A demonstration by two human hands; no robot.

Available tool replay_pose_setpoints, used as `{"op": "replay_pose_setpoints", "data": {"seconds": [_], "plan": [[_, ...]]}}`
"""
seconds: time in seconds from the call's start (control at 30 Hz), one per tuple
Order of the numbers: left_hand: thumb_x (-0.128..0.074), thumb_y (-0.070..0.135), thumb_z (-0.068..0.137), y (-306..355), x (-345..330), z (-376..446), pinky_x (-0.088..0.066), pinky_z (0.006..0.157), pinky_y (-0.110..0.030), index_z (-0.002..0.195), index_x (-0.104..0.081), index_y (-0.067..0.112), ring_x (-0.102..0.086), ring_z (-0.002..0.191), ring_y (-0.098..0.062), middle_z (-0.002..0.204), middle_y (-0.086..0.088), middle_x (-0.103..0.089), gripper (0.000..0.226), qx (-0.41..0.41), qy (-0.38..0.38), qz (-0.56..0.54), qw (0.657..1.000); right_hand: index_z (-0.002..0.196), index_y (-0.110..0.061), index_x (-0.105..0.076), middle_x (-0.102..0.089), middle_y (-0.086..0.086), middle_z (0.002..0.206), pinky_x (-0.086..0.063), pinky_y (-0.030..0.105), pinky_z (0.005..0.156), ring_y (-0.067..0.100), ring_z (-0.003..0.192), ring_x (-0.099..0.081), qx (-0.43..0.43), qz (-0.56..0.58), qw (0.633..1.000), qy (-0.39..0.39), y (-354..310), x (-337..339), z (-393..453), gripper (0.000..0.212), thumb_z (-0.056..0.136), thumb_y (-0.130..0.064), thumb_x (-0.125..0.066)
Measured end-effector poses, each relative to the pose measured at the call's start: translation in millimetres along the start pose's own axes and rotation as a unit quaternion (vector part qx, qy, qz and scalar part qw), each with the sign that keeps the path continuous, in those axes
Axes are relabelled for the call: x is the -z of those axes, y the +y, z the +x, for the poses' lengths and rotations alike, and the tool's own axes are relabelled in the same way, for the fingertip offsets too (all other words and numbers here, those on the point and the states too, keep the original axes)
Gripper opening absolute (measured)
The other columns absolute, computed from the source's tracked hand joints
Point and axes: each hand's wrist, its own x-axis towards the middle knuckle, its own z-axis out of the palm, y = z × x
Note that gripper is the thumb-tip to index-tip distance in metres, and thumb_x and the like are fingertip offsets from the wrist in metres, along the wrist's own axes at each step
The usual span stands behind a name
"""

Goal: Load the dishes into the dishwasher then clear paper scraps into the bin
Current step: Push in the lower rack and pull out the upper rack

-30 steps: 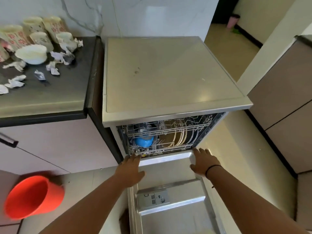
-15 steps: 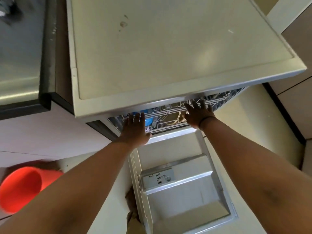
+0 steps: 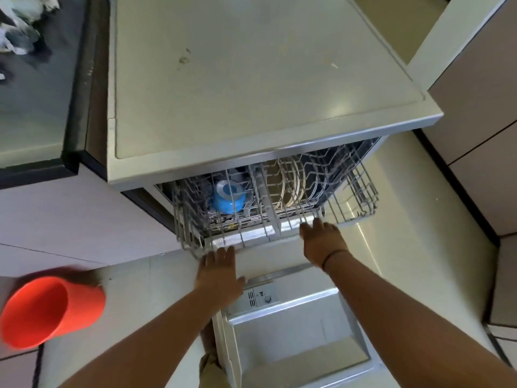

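Both hands, left [image 3: 219, 271] and right [image 3: 321, 239], spread-fingered, touch the rack [image 3: 268, 219] front edge.

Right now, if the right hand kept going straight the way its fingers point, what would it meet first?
The right hand points into the dishwasher; its fingertips are already at the front rail of the lower rack. Beyond that come the upright plates, though depth is unclear.

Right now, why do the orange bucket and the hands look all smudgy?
In the head view, motion smears the orange bucket at its top edge, the left hand, the right hand and the paper scraps top left; the dishwasher rack is sharper, and glare brightens the dishwasher top.
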Motion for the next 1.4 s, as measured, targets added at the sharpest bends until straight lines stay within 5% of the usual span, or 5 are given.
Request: {"op": "replay_pose_setpoints", "data": {"seconds": [0.4, 0.63, 0.9, 1.07, 1.4], "plan": [[-0.044, 0.051, 0.091, 45.5, -34.0, -81.2, -0.004, 0.12, -0.044, 0.152, -0.008, 0.015, -0.028, 0.141, -0.023, 0.152, -0.004, -0.032, 0.08, 0.028, 0.025, 0.025, 0.999, 0.127, -0.017, -0.051, -0.053, 0.013, 0.122, -0.043, 0.044, 0.096, 0.033, 0.11, -0.055, 0.068, -0.032, 0.997, -0.013, 36.5, -21.5, -63.3, 0.036, 0.094, -0.015, -0.038], [-0.05, 0.029, 0.096, 44.8, -8.6, -52.7, -0.05, 0.092, -0.04, 0.142, -0.034, 0.029, -0.054, 0.112, -0.026, 0.124, -0.006, -0.052, 0.049, 0.012, -0.021, 0.09, 0.996, 0.128, -0.016, -0.046, -0.054, 0.013, 0.119, -0.051, 0.044, 0.087, 0.035, 0.102, -0.06, 0.083, 0.019, 0.996, -0.041, 46.8, -13.1, -51.7, 0.037, 0.092, -0.006, -0.043], [-0.056, 0.01, 0.089, 41.7, -17.6, -32.4, -0.054, 0.084, -0.038, 0.125, -0.054, 0.023, -0.057, 0.104, -0.023, 0.111, -0.003, -0.056, 0.038, 0.002, -0.022, 0.157, 0.987, 0.137, -0.015, -0.049, -0.047, 0.013, 0.137, -0.04, 0.039, 0.105, 0.03, 0.126, -0.044, 0.099, -0.024, 0.986, -0.133, 70.7, -3.6, -29.4, 0.051, 0.095, -0.043, -0.052], [-0.051, 0.009, 0.09, 33.7, -24.7, -29.3, -0.053, 0.084, -0.038, 0.121, -0.056, 0.022, -0.056, 0.105, -0.023, 0.116, -0.003, -0.053, 0.034, -0.007, 0.001, 0.124, 0.992, 0.14, -0.031, -0.045, -0.046, 0.001, 0.145, -0.027, 0.043, 0.113, 0.024, 0.136, -0.038, -0.001, -0.133, 0.982, -0.133, 127.9, -17.3, -21.8, 0.046, 0.095, -0.02, -0.044], [-0.042, 0.008, 0.093, 23.0, -35.4, -25.8, -0.05, 0.082, -0.026, 0.112, -0.06, 0.024, -0.058, 0.093, -0.015, 0.101, 0.003, -0.062, 0.031, 0.013, -0.013, -0.014, 1.0, 0.132, -0.031, -0.054, -0.062, 0.0, 0.128, -0.047, 0.033, 0.096, 0.022, 0.115, -0.058, -0.007, -0.109, 0.99, -0.092, 126.9, -19.8, -25.7, 0.05, 0.091, -0.006, -0.042]]}}
